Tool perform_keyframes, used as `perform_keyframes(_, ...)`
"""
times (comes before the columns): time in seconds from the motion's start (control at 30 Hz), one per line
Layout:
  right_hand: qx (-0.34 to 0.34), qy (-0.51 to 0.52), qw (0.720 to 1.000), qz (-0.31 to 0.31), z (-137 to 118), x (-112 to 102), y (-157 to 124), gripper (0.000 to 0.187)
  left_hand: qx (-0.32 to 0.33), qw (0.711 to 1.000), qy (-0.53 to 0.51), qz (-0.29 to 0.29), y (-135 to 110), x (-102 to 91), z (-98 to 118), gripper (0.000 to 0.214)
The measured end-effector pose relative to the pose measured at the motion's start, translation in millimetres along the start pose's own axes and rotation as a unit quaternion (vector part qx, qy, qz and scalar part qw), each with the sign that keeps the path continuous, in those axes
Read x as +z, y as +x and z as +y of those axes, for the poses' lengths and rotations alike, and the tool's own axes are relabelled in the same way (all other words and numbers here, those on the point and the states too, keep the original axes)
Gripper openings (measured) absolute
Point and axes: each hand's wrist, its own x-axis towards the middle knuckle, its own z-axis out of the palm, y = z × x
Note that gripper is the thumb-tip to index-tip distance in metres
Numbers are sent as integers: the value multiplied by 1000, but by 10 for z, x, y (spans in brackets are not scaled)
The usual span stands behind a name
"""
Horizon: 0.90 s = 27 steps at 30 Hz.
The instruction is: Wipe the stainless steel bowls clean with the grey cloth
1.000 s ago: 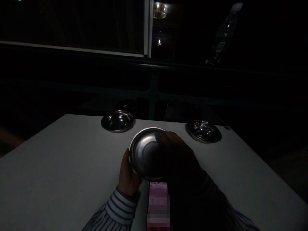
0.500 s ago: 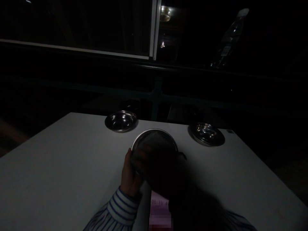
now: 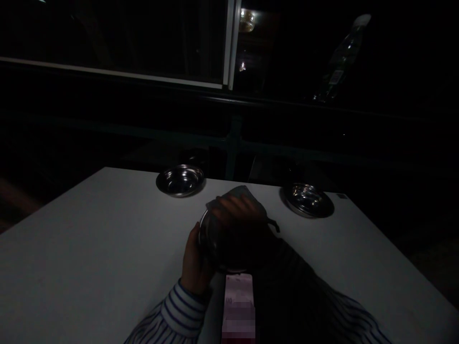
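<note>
In the middle of the white table, my left hand (image 3: 194, 260) grips the left side of a round metal-rimmed vessel (image 3: 202, 223), thumb along the rim. My right hand (image 3: 238, 210), dark and a little blurred, presses a grey cloth (image 3: 244, 191) against the far part of the vessel. The cloth's corner stands out beyond my fingers. From the vessel's right side sticks a short dark curved piece (image 3: 274, 224), perhaps a hook or handle. Most of the vessel's inside lies in shadow beneath my right hand and forearm, so its exact kind is unclear.
Two shiny metal bowls stand near the far edge of the white table (image 3: 107, 239): a left bowl (image 3: 180, 181) and a right bowl (image 3: 309, 200). A phone with a lit screen (image 3: 239, 296) lies close to me. Beyond are a window frame (image 3: 229, 48) and a plastic bottle (image 3: 342, 59).
My right hand has moved up and away from me across the vessel with the cloth, which now covers its far rim. More of the phone shows. My left hand keeps its hold.
</note>
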Motion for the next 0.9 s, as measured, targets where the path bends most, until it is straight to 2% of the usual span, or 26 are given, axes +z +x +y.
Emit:
perform_keyframes(0.07,31,11,999,-17,201,-63,-6,38,8,1000,1,8,-5,16,14,18)
perform_keyframes(0.13,26,31,999,-13,363,-105,-68,38,19,1000,1,12,4,19,35,17)
perform_keyframes(0.2,23,65,997,18,468,-141,-158,36,26,1000,4,13,17,-5,53,16)
perform_keyframes(0.27,93,121,986,71,531,-195,-238,33,63,997,26,22,16,-64,67,15)
perform_keyframes(0.37,267,205,925,177,587,-326,-294,31,168,982,78,44,-14,-182,81,27)
perform_keyframes(0.4,307,230,900,206,597,-377,-299,31,180,980,78,46,-25,-215,84,33)
perform_keyframes(0.47,348,296,857,236,599,-465,-303,30,183,979,80,37,-39,-248,83,39)
perform_keyframes(0.57,359,430,798,223,563,-496,-318,34,151,986,68,12,-58,-206,73,37)
perform_keyframes(0.6,356,456,786,217,547,-469,-331,36,143,988,63,6,-70,-173,72,35)
perform_keyframes(0.63,353,460,786,215,534,-426,-347,38,137,989,58,3,-87,-135,74,32)
perform_keyframes(0.67,351,440,799,213,523,-370,-369,37,128,990,55,1,-106,-94,78,29)
perform_keyframes(0.77,302,295,884,200,501,-185,-457,21,96,994,52,1,-163,7,102,17)
perform_keyframes(0.83,221,196,940,174,479,-95,-522,24,86,995,49,-1,-175,27,117,14)
perform_keyframes(0.9,144,120,971,147,440,-42,-574,31,93,995,46,-8,-156,-5,122,16)
